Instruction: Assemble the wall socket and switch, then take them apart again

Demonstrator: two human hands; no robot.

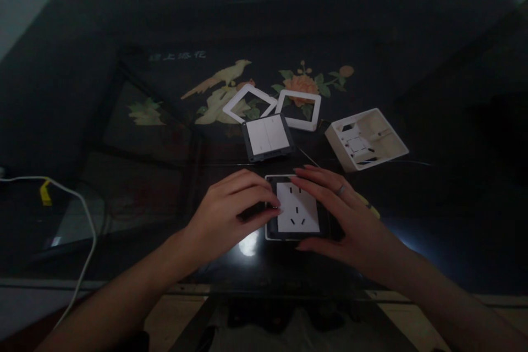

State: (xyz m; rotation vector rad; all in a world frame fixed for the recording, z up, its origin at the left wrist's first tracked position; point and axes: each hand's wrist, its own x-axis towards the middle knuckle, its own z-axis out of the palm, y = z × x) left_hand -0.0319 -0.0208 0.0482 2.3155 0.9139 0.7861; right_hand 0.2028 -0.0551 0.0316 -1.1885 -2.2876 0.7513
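Note:
A white wall socket (297, 221) with a dark surround sits in a white-edged box on the table in front of me. My left hand (239, 203) pinches thumb and fingers together at the socket's left edge; whatever is between the fingertips is too small to make out. On the right side, my right hand (340, 212) grips the socket, fingers across its top and thumb along the bottom. Partly hidden behind that hand lies a yellow and black handle (373, 209). Just beyond the socket rests a white double switch (268, 135) with a dark frame.
Two white square cover frames (299, 124) lie behind the switch, one nearly touching the other. An open white mounting box (346, 157) stands to the right. A white cable (93, 225) with a yellow tag runs down the left. The glossy black table (136, 27) carries bird-and-flower decoration.

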